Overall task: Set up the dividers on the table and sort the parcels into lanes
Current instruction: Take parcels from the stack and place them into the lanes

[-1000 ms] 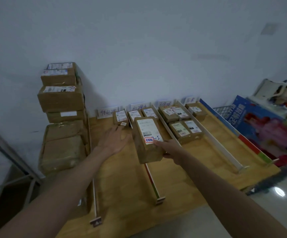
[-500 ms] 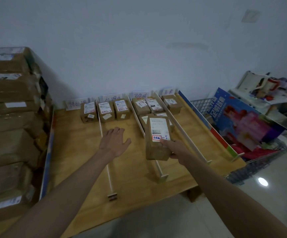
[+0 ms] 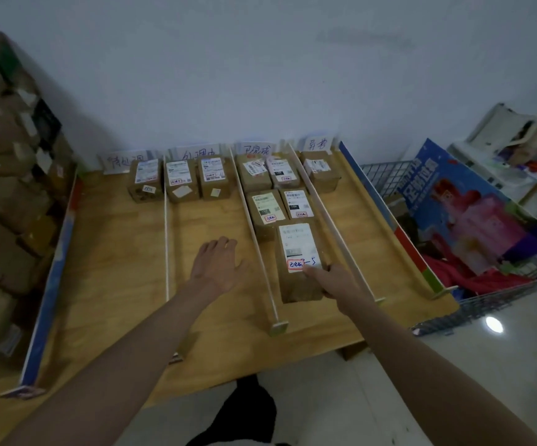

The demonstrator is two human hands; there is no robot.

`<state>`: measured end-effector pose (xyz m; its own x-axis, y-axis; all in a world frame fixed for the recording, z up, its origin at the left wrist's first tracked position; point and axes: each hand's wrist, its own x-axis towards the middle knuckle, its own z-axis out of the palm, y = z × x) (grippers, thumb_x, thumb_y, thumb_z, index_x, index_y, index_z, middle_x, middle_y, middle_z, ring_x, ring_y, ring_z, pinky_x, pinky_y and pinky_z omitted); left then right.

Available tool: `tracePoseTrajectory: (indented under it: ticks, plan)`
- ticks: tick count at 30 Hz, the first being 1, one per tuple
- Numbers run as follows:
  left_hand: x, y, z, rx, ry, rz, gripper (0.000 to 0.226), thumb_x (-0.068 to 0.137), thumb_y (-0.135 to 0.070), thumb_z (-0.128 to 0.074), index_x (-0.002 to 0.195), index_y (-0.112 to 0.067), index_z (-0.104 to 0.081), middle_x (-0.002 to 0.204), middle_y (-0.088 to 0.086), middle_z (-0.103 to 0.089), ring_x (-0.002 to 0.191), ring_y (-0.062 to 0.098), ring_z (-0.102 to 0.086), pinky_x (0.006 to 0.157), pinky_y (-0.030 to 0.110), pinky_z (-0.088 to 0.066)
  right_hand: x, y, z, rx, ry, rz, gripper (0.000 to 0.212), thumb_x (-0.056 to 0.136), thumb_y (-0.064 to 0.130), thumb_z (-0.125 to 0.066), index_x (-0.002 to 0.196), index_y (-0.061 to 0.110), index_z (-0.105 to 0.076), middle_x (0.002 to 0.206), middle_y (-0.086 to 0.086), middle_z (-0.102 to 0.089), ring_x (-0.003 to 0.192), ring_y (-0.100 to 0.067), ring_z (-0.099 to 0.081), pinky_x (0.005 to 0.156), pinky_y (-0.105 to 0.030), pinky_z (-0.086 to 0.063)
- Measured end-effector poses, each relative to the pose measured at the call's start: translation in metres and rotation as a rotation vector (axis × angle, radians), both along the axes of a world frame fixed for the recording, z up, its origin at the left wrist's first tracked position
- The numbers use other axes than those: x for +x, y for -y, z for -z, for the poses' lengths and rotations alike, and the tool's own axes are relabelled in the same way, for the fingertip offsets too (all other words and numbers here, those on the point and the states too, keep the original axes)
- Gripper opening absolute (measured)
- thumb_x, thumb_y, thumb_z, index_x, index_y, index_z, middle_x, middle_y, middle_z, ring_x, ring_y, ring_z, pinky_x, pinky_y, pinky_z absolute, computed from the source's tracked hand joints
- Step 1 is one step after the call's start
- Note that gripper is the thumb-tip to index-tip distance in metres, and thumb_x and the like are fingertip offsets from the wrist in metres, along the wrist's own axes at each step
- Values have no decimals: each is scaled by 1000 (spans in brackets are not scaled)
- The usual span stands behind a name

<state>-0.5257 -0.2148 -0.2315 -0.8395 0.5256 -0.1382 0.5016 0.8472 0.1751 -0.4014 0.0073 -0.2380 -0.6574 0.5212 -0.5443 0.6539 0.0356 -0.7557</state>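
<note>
A wooden table (image 3: 106, 284) is split into lanes by white dividers (image 3: 262, 249). Paper lane labels (image 3: 256, 149) stand along the back wall. Several brown parcels (image 3: 180, 180) with white stickers lie at the far ends of the lanes. My right hand (image 3: 331, 278) holds the near end of a long brown parcel (image 3: 296, 262) inside the third lane, behind two pairs of parcels (image 3: 265, 209). Its white label faces up. My left hand (image 3: 217, 263) rests flat on the table in the second lane, fingers spread, holding nothing.
A tall stack of cardboard boxes (image 3: 6, 194) fills the left side behind a blue board (image 3: 51, 284). A wire cart (image 3: 486, 304) with a colourful poster (image 3: 466, 207) stands at the right. A white shelf (image 3: 511, 146) with clutter is further right.
My right hand has brought the long parcel from over the divider down into the third lane. My left hand has stayed flat on the table. The camera has turned right.
</note>
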Motion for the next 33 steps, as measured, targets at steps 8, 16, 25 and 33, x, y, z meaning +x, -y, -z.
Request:
tracePoseTrajectory:
  ticks: [8, 16, 25, 33]
  plan:
    - [-48, -28, 45, -43, 43, -67, 56, 99, -49, -38, 143, -15, -43, 141, 5, -49, 126, 25, -48, 110, 37, -32, -59, -31, 54, -10, 112, -87, 54, 79, 47, -75, 117, 12, -60, 110, -3, -68, 100, -22, -66, 82, -37, -59]
    - [-79, -36, 69, -60, 122, -143, 59, 98, -50, -38, 145, -15, -43, 144, 4, -47, 129, 24, -47, 111, 36, -32, -97, -37, 94, -27, 195, -150, 50, 85, 41, -74, 119, 10, -53, 114, -3, -64, 103, -20, -62, 81, -33, -56]
    - [-93, -42, 75, -74, 116, -155, 58, 98, -50, -39, 144, -14, -44, 143, 6, -49, 127, 25, -49, 110, 38, -34, -120, -42, 105, -67, 186, -173, 52, 84, 39, -76, 120, 10, -52, 116, -4, -63, 101, -19, -63, 63, -23, -48]
    - [-86, -40, 79, -94, 118, -158, 59, 98, -50, -40, 144, -13, -44, 143, 7, -49, 128, 26, -48, 111, 38, -32, -131, -41, 108, -40, 197, -194, 52, 85, 42, -73, 120, 10, -52, 116, -5, -62, 101, -20, -62, 62, -24, -46]
